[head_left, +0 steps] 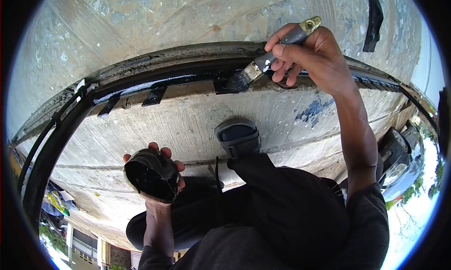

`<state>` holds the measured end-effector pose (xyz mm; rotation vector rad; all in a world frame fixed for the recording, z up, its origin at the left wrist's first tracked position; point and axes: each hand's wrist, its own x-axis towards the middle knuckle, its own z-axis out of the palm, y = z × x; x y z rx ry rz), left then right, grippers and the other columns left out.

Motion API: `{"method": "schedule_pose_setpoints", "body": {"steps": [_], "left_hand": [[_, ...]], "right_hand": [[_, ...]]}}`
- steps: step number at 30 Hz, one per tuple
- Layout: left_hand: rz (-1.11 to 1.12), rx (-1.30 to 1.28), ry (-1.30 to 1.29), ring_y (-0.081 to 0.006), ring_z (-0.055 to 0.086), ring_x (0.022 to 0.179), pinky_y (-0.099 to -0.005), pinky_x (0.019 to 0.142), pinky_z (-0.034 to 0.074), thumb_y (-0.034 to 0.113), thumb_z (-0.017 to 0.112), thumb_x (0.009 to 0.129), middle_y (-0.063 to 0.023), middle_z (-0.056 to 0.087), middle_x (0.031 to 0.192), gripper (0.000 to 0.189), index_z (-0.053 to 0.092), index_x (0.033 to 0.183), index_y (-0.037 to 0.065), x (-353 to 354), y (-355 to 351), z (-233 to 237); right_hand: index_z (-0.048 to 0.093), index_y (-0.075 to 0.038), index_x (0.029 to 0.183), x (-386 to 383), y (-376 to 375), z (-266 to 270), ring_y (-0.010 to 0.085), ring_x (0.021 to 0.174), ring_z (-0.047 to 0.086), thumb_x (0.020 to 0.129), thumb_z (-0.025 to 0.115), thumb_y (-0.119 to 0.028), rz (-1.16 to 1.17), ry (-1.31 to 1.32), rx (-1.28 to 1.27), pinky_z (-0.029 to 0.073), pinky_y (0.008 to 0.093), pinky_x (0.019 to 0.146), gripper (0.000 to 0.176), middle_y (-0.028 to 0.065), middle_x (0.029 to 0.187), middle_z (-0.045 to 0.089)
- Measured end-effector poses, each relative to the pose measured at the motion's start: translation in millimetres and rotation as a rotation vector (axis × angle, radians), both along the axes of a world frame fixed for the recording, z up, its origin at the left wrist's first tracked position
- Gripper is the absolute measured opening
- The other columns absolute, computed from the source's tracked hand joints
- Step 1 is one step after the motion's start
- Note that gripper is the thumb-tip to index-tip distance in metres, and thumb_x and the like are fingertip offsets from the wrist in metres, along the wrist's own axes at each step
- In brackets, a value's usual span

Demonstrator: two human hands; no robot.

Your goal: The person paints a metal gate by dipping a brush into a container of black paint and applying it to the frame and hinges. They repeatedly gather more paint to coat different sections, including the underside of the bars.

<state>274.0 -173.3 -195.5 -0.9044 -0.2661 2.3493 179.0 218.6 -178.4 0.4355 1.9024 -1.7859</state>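
My right hand (312,58) is closed round the grey handle of a paintbrush (282,47), whose handle end has a hole. The brush's dark, wet bristles rest against a black metal rail (174,80) near a short black tab. Glossy black paint shines along part of the rail. Lower left, my left hand (174,164) grips a round paint container (152,173) from the side and below. Its mouth is tilted toward me, and the inside is black.
The rail's several flat tabs (152,96) stick out over the concrete floor (188,124). At left stands a black tubular frame (61,134). My shoe (238,136) is below the rail. A dark strip (372,21) lies at upper right, and a car (401,162) is at far right.
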Motion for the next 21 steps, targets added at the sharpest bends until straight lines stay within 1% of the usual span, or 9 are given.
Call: {"method": "schedule_pose_setpoints", "body": {"steps": [4,7,10,13,14,17,18,21], "left_hand": [[0.0,0.003,0.024,-0.0606,0.043,0.127,-0.0756,0.089,0.047,0.06,0.046,0.098,-0.029,0.047,0.14,0.071,0.042,0.142,0.005,-0.7,1.7,-1.5],[-0.007,0.0,0.007,-0.0604,0.044,0.126,-0.0746,0.089,0.048,0.061,0.045,0.098,-0.0286,0.047,0.14,0.071,0.042,0.142,0.005,-0.6,2.5,-1.1],[-0.003,-0.021,0.002,-0.0603,0.046,0.125,-0.0743,0.088,0.048,0.061,0.045,0.098,-0.0285,0.047,0.14,0.071,0.042,0.142,0.005,2.9,1.1,-1.1],[-0.006,-0.029,0.006,-0.06,0.046,0.124,-0.0745,0.088,0.048,0.061,0.046,0.098,-0.0285,0.047,0.14,0.071,0.042,0.142,0.006,4.4,0.8,-1.0],[-0.005,-0.026,0.006,-0.06,0.046,0.124,-0.0746,0.088,0.048,0.061,0.046,0.097,-0.0285,0.047,0.14,0.071,0.042,0.142,0.006,4.6,0.3,-1.0],[0.002,-0.017,-0.002,-0.06,0.046,0.124,-0.0749,0.088,0.048,0.061,0.046,0.097,-0.0285,0.047,0.14,0.072,0.042,0.142,0.006,5.3,-1.8,-0.3],[0.006,-0.016,-0.005,-0.0601,0.045,0.125,-0.075,0.088,0.048,0.062,0.047,0.097,-0.0285,0.047,0.14,0.072,0.042,0.142,0.006,6.0,-2.5,-0.4],[0.007,-0.008,-0.003,-0.0604,0.044,0.125,-0.0754,0.089,0.048,0.062,0.047,0.097,-0.0284,0.047,0.141,0.072,0.041,0.142,0.006,6.5,-2.3,-3.3]], "right_hand": [[0.068,0.005,0.1,1.3,3.9,3.0,0.0168,0.064,0.072,0.095,0.063,-0.01,-0.058,0.053,0.019,0.057,0.0236,0.049,0.017,0.013,0.077,0.069],[0.069,0.004,0.101,1.0,6.0,0.0,0.0159,0.065,0.072,0.095,0.063,-0.01,0.047,0.024,0.048,0.056,0.0225,0.049,0.016,0.0124,0.08,0.07],[0.07,0.001,0.102,-4.7,6.5,-1.5,0.0145,0.071,0.072,0.095,0.065,-0.011,0.05,0.15,0.054,0.056,0.022,0.052,0.014,0.0094,0.083,0.07],[0.071,-0.003,0.102,-6.0,-8.4,-6.8,0.0131,0.076,0.072,0.095,0.066,-0.012,0.162,0.229,-0.053,0.056,0.0228,0.055,0.012,0.0058,0.083,0.07],[0.072,-0.006,0.101,-7.2,-10.4,-5.5,0.0108,0.075,0.069,0.095,0.066,-0.011,0.245,0.215,0.001,0.057,0.025,0.058,0.01,0.005,0.082,0.07],[0.072,-0.006,0.101,-7.3,-0.8,-7.8,0.0092,0.069,0.066,0.095,0.066,-0.01,0.373,0.191,0.137,0.056,0.0254,0.058,0.01,0.0048,0.079,0.069],[0.073,-0.007,0.1,-10.4,2.2,-3.4,0.0078,0.065,0.062,0.093,0.068,-0.01,0.397,0.169,0.176,0.053,0.0241,0.059,0.009,0.0037,0.077,0.068],[0.073,-0.007,0.1,-6.6,-8.1,-6.7,0.0072,0.068,0.062,0.092,0.068,-0.009,0.257,0.214,0.048,0.052,0.0232,0.06,0.009,0.0044,0.077,0.068]]}}
